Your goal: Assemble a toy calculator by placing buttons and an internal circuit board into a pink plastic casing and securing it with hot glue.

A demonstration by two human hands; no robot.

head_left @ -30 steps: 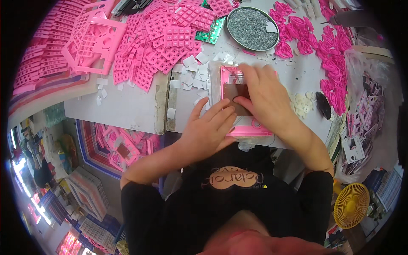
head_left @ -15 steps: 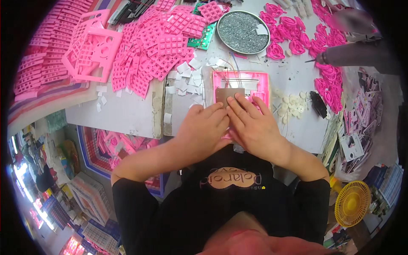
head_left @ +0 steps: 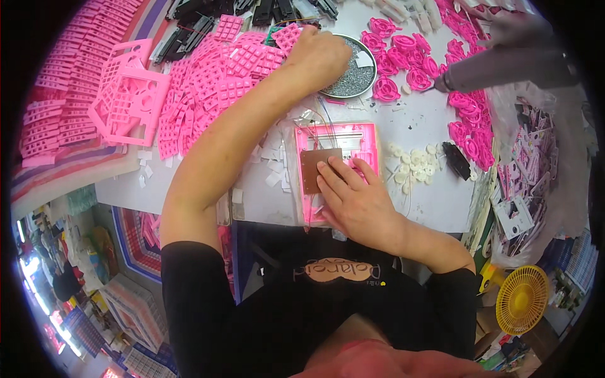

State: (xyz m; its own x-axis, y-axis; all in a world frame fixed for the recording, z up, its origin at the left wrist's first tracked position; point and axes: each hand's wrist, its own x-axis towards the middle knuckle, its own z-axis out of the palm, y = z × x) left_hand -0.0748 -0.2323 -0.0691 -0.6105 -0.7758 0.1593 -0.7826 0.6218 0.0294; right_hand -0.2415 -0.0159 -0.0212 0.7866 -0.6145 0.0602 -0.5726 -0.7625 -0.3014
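My left hand (head_left: 321, 60) reaches over the left side of a round metal dish (head_left: 376, 80) full of small screws. Its fingers point away and are mostly hidden behind the hand. Beneath my right hand (head_left: 362, 201) lies a pink plastic casing (head_left: 374, 133), open side up. The right fingers are stretched out and rest on a brown circuit board (head_left: 311, 171) at the casing's left side. Thin wires (head_left: 328, 120) run from the casing's far end. A silvery strip (head_left: 338, 141) shows inside the casing.
Pink keypad parts (head_left: 189, 104) are heaped at the left, beside pink frames (head_left: 142, 120). White wheels (head_left: 416, 165), a black part (head_left: 456, 160) and pink ring-shaped parts (head_left: 403, 57) lie to the right. An electric screwdriver (head_left: 491, 70) hangs there. Paper pieces (head_left: 273, 165) are scattered left of the casing.
My left hand has left the brown board and moved far forward to the screw dish. My right hand stays on the board. The casing now appears slightly lower and further left in view.
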